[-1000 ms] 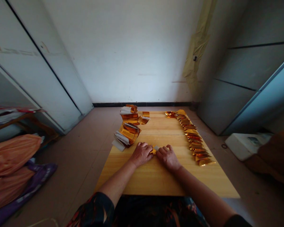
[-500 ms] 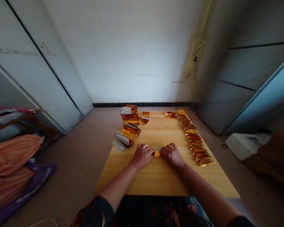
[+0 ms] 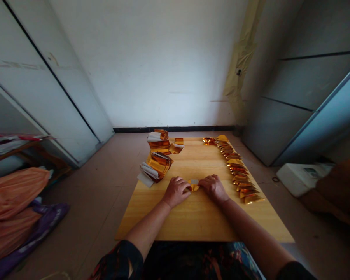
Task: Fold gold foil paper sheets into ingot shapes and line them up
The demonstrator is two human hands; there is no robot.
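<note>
We note a glossy, metallic gold foil on the folded piece (image 3: 194, 187), on the row of folded foil packets (image 3: 245, 189) and on the stacked foil sheets (image 3: 160, 164), whose white paper backing (image 3: 145, 177) looks matt. We see a smooth, pale varnished wooden tabletop (image 3: 198, 219) beneath them, and a soft sheen on the orange fabric sacks (image 3: 14, 192) at the left.

One left hand (image 3: 176, 191), one right hand (image 3: 213, 188), one foil piece (image 3: 194, 187), two foil heaps (image 3: 159, 165), one foil row (image 3: 238, 171), one bench (image 3: 198, 219)
</note>
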